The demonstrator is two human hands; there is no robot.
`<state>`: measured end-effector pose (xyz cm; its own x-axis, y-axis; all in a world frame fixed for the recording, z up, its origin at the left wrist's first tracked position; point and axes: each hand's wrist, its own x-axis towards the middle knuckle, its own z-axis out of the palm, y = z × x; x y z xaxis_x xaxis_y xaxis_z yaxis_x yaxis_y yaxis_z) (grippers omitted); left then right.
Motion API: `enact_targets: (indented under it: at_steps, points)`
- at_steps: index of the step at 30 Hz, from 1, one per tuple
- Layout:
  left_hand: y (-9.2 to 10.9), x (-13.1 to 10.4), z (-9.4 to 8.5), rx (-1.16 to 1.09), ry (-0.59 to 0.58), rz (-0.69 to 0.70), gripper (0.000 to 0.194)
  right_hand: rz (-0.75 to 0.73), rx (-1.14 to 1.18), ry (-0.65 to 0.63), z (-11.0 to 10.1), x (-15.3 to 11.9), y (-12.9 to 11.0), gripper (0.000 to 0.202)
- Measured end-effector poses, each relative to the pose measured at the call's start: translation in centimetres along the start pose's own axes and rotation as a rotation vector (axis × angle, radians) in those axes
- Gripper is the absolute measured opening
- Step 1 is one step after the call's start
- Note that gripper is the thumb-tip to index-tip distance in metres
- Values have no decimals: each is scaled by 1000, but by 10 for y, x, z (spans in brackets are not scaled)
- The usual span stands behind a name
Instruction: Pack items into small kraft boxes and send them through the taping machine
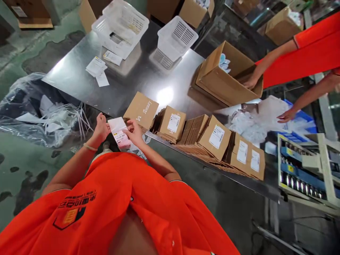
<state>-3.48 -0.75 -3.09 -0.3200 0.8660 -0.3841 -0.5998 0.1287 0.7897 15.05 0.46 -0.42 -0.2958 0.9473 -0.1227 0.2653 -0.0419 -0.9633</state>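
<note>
My left hand (101,128) is closed on the left edge of a white printed label sheet (119,131), its fingers bent at the paper. On the sheet's right edge, my right hand (135,133) pinches the paper between thumb and fingers. The sheet is held in front of my body, just off the table's near edge. Beside my right hand a flat brown carton (142,110) with white lettering lies on the metal table (127,85). More labels (97,69) lie loose toward the table's far left.
Rows of folded cartons with labels (216,137) line the near edge. White baskets (177,37) stand behind. A person's hand (251,82) reaches into an open box (225,79); their other hand is over plastic bags (247,124). A waste bag (47,117) sits left.
</note>
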Motion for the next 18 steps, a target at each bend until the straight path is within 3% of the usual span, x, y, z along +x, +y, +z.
enact_targets:
  at_steps: [3, 5, 11, 15, 18]
  points:
    - [-11, -22, -4, 134, -232, 67, 83, -6, -23, 31, 0, 7, -10, 34]
    - [-13, -32, -4, 259, -334, 116, 80, -34, -47, 12, -2, 9, -13, 25]
    - [0, -22, 5, 532, -356, 95, 61, -47, -75, -35, -13, 8, -2, 19]
    - [3, -11, 18, 572, -407, 35, 57, -144, -230, 87, -21, -10, 5, 12]
    - [-3, -10, 22, 566, -497, -46, 52, -255, -379, 169, -38, -16, -3, 15]
